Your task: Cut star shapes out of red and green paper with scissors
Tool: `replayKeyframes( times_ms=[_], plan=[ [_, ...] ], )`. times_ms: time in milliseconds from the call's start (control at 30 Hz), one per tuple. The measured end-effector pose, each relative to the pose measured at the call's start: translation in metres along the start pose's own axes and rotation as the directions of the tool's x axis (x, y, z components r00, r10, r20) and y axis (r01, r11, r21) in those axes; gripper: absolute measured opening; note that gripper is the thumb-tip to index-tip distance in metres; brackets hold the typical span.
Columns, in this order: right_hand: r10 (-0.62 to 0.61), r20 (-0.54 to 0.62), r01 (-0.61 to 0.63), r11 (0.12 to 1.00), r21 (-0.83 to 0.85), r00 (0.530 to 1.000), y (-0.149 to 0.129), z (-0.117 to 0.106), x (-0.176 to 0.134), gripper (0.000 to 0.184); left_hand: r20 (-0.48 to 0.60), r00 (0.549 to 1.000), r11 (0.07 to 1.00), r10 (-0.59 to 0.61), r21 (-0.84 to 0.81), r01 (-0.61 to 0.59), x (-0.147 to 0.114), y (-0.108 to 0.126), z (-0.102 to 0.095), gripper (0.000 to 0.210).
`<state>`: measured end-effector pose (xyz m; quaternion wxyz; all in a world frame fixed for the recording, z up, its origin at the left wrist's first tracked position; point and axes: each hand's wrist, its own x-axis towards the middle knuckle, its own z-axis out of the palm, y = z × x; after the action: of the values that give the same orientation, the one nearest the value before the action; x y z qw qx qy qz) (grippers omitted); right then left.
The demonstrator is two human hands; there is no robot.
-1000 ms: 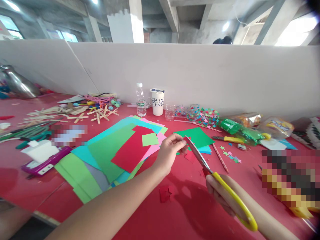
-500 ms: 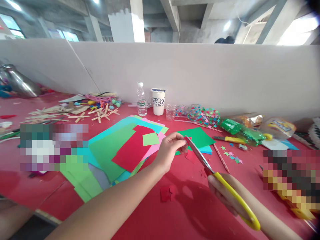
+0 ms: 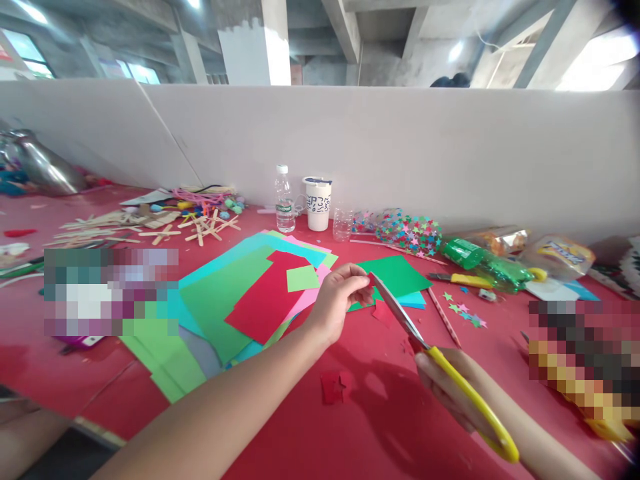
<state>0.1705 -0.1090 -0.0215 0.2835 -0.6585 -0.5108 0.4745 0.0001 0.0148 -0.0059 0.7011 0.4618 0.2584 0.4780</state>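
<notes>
My right hand is closed on the yellow handles of a pair of scissors, whose blades point up and left. Between the thumb and fingers of my left hand is a small piece of red paper, mostly hidden by the fingertips. The blade tips meet this paper right at the fingers. Below the hands, small red paper cut-outs lie on the red table. Another red scrap rests just under the blades.
Coloured paper sheets spread out left of centre, with green paper behind the scissors. Farther back stand a water bottle and a white cup. Wooden sticks lie back left; a box cutter and star cut-outs lie right.
The view has shifted very slightly. Both hands and the scissors keep almost the same pose, and the red paper at the blade tips shows a little differently.
</notes>
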Motion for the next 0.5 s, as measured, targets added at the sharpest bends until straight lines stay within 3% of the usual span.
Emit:
replayKeyframes(
  times_ms=[267, 500],
  plan=[
    [0.027, -0.018, -0.025, 0.997, 0.078, 0.999, 0.0070, 0.0052, 0.0046, 0.048, 0.060, 0.997, 0.998, -0.058, 0.034, 0.056, -0.0042, -0.0005, 0.0058, 0.014],
    [-0.034, -0.024, 0.033, 0.999, -0.019, 0.999, 0.0093, 0.0054, 0.0039, 0.051, 0.060, 0.998, 1.000, -0.005, -0.005, 0.005, -0.0042, 0.0005, 0.0044, 0.010]
  ],
)
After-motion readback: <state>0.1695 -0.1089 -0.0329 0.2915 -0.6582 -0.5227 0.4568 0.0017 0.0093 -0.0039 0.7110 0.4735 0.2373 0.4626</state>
